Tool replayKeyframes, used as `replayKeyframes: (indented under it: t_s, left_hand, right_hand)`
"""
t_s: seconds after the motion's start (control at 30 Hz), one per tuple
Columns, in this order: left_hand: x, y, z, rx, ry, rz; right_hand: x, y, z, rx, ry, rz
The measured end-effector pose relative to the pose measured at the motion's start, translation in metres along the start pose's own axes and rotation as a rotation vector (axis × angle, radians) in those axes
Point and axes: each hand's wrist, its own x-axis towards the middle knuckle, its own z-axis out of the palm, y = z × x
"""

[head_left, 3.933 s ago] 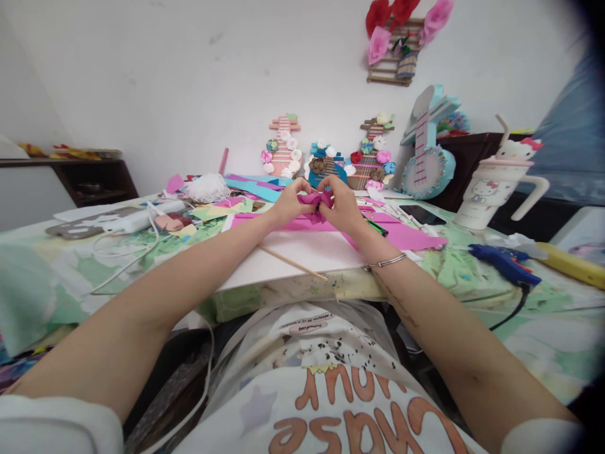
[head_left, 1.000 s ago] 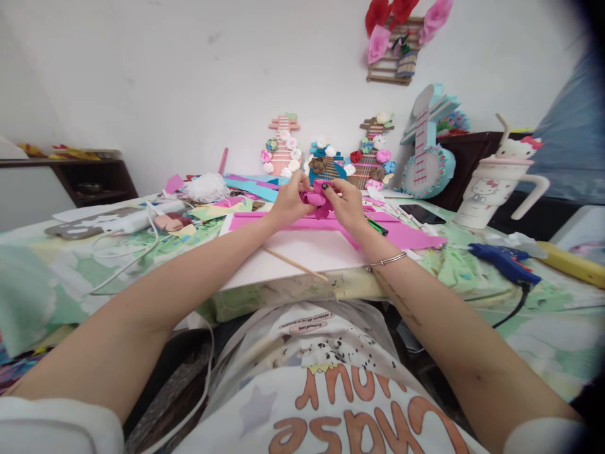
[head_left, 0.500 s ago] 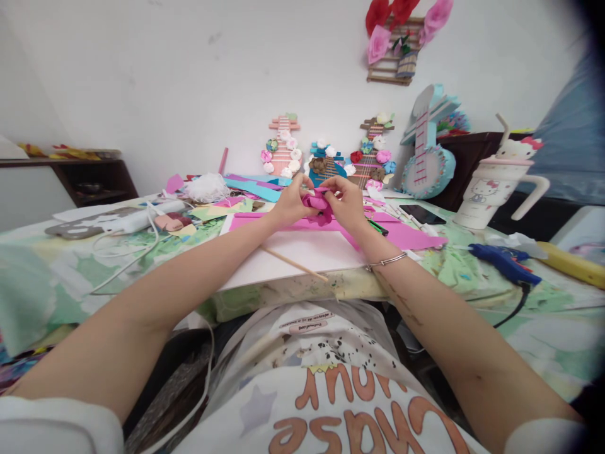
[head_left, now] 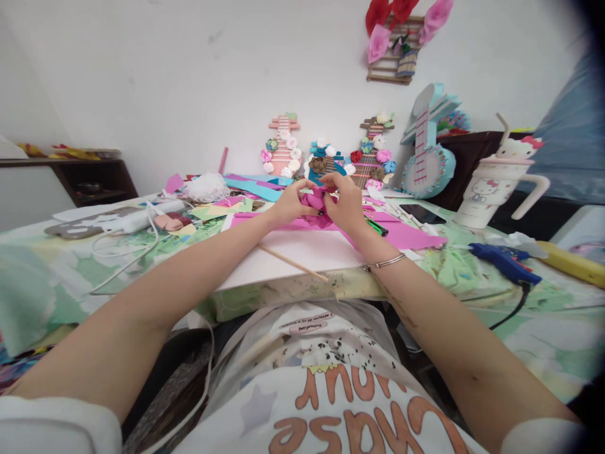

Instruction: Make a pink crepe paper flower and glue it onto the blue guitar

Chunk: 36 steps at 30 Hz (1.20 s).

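A magenta paper flower is held up between my two hands over the table. My left hand grips its left side, fingers curled around the petals. On the other side my right hand pinches the upper right edge with thumb and fingers. Part of the flower is hidden behind the fingers. Beneath lie sheets of pink paper and a white board. A thin wooden stick rests slanted across the board's front, and a green-and-black cutter lies close to my right wrist.
On the right are a blue glue gun, a white tumbler and a dark phone. White shredded paper, a power strip and paper scraps lie left. Flower-decorated paper guitars stand at the wall.
My right fingers have shifted on the flower's upper edge, and the flower has turned slightly between my hands. Both hands stay in nearly the same place; the table things have not moved.
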Motion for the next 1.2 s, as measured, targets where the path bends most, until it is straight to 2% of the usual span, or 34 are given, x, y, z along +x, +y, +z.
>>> replayKeyframes:
  t_s: [0.23,0.37,0.57,0.67,1.0,1.1,1.2]
  left_hand:
    - [0.0,0.001,-0.001,0.006,-0.052,-0.017]
    - [0.0,0.001,-0.001,0.017,-0.02,-0.013]
    - [0.0,0.004,-0.001,0.03,0.0,-0.046]
    - [0.0,0.006,0.0,0.035,0.012,-0.056]
    - [0.005,-0.002,-0.003,0.132,0.205,0.0]
    - [0.006,-0.002,-0.004,0.172,0.246,0.045]
    - [0.005,-0.001,-0.004,0.196,0.245,0.081]
  right_hand:
    - [0.001,-0.003,-0.002,-0.025,0.043,0.057]
    - [0.001,-0.001,-0.002,0.012,0.03,0.069]
    - [0.002,0.006,0.0,0.055,0.002,0.179]
    - [0.002,0.006,0.0,0.03,0.005,0.174]
    - [0.0,0.0,-0.001,-0.109,-0.006,-0.023]
    - [0.0,-0.004,-0.001,-0.055,-0.007,-0.008]
    - [0.001,-0.005,0.0,0.059,-0.014,0.078]
